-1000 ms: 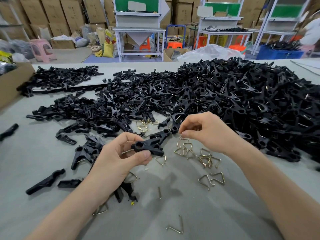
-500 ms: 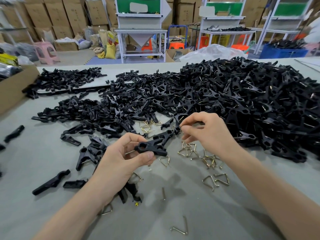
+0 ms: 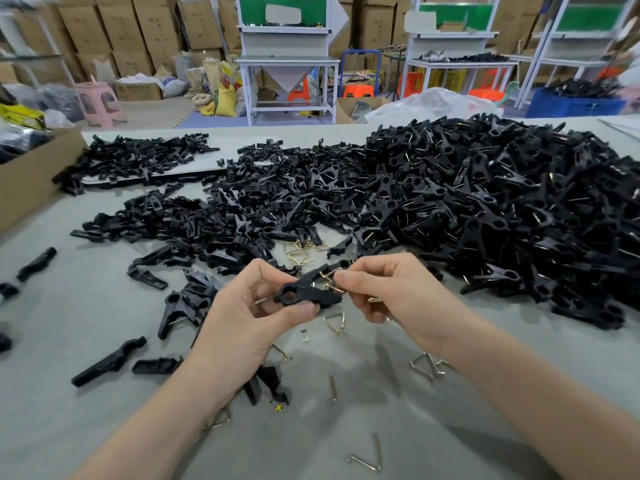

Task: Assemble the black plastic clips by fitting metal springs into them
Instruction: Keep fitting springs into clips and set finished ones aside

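Your left hand pinches one black clip between thumb and fingers above the near middle of the worktop. Your right hand pinches a metal spring at the clip's open end, and it does not look seated yet. A heap of sprung clips fills the far right. Many bare halves and loose springs remain, so plenty is left.

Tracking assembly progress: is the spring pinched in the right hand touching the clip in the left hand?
Cannot tell. Head view: the spring overlaps the clip, but contact is unclear.
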### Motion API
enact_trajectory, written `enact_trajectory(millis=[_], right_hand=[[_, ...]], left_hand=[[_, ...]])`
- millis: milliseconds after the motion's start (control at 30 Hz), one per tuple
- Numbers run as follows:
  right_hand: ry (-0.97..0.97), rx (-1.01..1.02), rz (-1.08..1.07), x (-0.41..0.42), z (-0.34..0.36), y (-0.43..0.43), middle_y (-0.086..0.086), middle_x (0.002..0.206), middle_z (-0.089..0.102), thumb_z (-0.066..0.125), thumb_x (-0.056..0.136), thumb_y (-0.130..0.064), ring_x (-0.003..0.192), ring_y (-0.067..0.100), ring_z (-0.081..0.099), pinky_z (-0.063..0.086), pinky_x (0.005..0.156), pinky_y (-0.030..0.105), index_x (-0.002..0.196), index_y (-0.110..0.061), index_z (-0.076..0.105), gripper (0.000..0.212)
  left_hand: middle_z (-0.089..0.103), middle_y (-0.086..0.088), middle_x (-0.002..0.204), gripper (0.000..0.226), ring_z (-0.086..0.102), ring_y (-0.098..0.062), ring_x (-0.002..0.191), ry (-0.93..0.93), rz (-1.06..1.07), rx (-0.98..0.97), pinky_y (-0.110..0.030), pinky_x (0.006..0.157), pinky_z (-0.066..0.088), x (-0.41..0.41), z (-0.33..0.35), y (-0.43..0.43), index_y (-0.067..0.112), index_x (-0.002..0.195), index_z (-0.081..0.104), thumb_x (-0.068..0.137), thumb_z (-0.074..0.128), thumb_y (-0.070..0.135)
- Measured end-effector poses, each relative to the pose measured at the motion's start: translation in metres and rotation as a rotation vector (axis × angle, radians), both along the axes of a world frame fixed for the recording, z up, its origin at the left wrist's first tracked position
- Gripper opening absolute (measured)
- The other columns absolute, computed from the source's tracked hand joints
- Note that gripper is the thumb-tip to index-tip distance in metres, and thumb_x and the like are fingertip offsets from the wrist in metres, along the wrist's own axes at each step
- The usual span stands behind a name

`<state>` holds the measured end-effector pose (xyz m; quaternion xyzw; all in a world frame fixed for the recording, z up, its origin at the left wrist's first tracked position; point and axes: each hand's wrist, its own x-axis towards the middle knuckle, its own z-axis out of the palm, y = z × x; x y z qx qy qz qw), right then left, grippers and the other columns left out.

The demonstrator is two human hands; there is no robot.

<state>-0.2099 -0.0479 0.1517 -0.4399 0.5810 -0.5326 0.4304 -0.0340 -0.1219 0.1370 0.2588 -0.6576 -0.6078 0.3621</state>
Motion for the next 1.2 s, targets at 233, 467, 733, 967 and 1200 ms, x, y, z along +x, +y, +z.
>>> enact_trajectory(millis=[233,467,733,967,1200], right_hand=[[-0.005,0.052,0.054,0.0019,0.0007,0.0022,0.001,0.051,0.048,0.067,0.086,-0.015,0.046,0.010,0.041,0.033,0.046,0.019,0.061,-0.010,0.061,0.025],[0.035,0.032,0.020,0.0015,-0.0007,0.0000,-0.001,0.049,0.046,0.066,0.086,-0.011,0.045,0.009,0.039,0.033,0.045,0.018,0.064,-0.005,0.057,0.025],[0.124,0.024,0.007,0.0055,-0.0060,-0.0013,0.002,0.048,0.044,0.063,0.087,-0.005,0.048,0.015,0.035,0.029,0.045,0.020,0.059,-0.010,0.055,0.029],[0.121,0.027,-0.043,0.0023,-0.0024,-0.0004,0.004,0.048,0.040,0.063,0.086,-0.005,0.046,0.014,0.032,0.027,0.044,0.020,0.059,-0.006,0.053,0.029],[0.108,0.041,-0.033,0.0067,-0.0060,-0.0013,0.003,0.047,0.039,0.060,0.086,-0.002,0.047,0.015,0.031,0.025,0.046,0.024,0.053,-0.013,0.051,0.036]], left_hand=[[0.074,-0.008,0.089,0.022,0.073,-0.022,0.079,-0.018,-0.012,-0.024,-0.026,0.075,0.058,-0.0008,-0.0023,0.0001,0.025,0.072,0.062,0.058,0.077,0.016],[0.074,-0.010,0.089,0.029,0.073,-0.023,0.078,0.003,0.000,0.001,-0.028,0.075,0.059,-0.0018,-0.0026,-0.0002,0.012,0.079,0.058,0.057,0.077,0.015],[0.073,-0.011,0.086,0.033,0.072,-0.021,0.078,-0.024,-0.036,0.021,-0.025,0.075,0.058,-0.0021,-0.0030,0.0021,0.005,0.083,0.058,0.057,0.077,0.014],[0.074,-0.009,0.086,0.028,0.073,-0.024,0.078,0.011,-0.013,0.029,-0.028,0.075,0.059,-0.0010,-0.0032,-0.0003,0.016,0.077,0.061,0.056,0.079,0.020],[0.074,-0.010,0.087,0.032,0.072,-0.020,0.077,-0.025,-0.038,0.012,-0.022,0.072,0.057,-0.0013,-0.0023,0.0009,0.007,0.084,0.058,0.059,0.077,0.014]])
